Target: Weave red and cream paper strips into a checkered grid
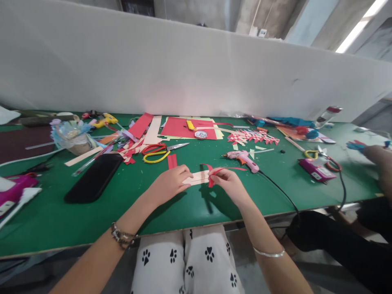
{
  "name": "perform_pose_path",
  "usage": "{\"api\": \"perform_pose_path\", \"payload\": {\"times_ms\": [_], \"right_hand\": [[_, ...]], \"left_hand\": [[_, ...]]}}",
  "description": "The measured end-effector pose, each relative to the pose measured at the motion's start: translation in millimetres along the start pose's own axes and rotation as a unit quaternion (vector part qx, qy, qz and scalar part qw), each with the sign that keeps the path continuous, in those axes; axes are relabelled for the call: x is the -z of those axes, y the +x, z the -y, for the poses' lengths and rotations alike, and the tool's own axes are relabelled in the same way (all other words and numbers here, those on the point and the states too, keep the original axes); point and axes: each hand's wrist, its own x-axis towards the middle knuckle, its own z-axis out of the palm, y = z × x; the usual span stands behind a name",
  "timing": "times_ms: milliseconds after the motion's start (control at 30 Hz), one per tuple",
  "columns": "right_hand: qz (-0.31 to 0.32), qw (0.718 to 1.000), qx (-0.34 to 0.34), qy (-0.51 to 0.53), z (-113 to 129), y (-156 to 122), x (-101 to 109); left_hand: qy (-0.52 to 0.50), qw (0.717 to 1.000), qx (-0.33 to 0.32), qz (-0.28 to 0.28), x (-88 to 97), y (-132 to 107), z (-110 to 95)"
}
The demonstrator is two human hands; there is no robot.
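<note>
Between my hands lie pale paper strips (199, 178), side by side on the green table. My left hand (172, 183) presses their left end, thumb and fingers closing on it. A thin red paper strip (234, 168) is pinched in my right hand (226, 182) at the right end of the pale strips; part of it curls up and part hangs across them. Just beyond my left hand sits a short red paper piece (172, 161). Scissors with red and yellow handles (159, 153) lie farther back, and a pink glue gun (243, 159) rests beyond my right hand.
A black phone (94, 178) lies at left, near a flower-like craft (72, 136). Behind are red sheets (174, 127), a round watch (201, 134) and woven red-and-white paper pieces (257, 137). The glue gun's cord (280, 190) runs off the front edge. Another person's hand (378, 159) is at far right.
</note>
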Motion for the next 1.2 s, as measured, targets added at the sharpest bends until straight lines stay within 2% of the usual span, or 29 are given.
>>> {"api": "perform_pose_path", "payload": {"times_ms": [100, 233, 400, 733, 900, 1000, 1100, 1200], "right_hand": [[-0.063, 0.998, 0.01, 0.0, -6.4, -2.9, 20.2], [-0.107, 0.993, 0.042, -0.014, -13.4, -8.4, 35.7], [-0.071, 0.989, 0.064, -0.113, -19.6, -11.3, 36.7], [-0.003, 0.992, 0.027, -0.12, -17.5, -17.9, 32.5], [0.037, 0.992, 0.014, -0.119, -14.4, -20.3, 27.5], [0.058, 0.987, 0.047, -0.143, -12.6, -19.6, 25.1], [0.04, 0.982, 0.075, -0.169, -13.9, -19.8, 24.8], [0.024, 0.984, 0.044, -0.169, -17.9, -21.1, 25.7]], "left_hand": [[0.009, 0.997, 0.014, 0.073, -4.0, -0.4, 4.2], [-0.005, 0.995, 0.054, 0.088, -8.7, -0.7, 7.1], [-0.111, 0.985, 0.123, 0.057, -16.2, -1.8, 11.2], [-0.173, 0.976, 0.128, 0.04, -19.2, -3.8, 17.6], [-0.149, 0.98, 0.126, 0.034, -17.4, -5.6, 17.1], [-0.122, 0.985, 0.12, 0.028, -16.7, -6.6, 16.3], [-0.078, 0.99, 0.111, 0.026, -17.2, -6.7, 15.1], [-0.028, 0.994, 0.104, 0.026, -18.3, -6.2, 13.1]]}}
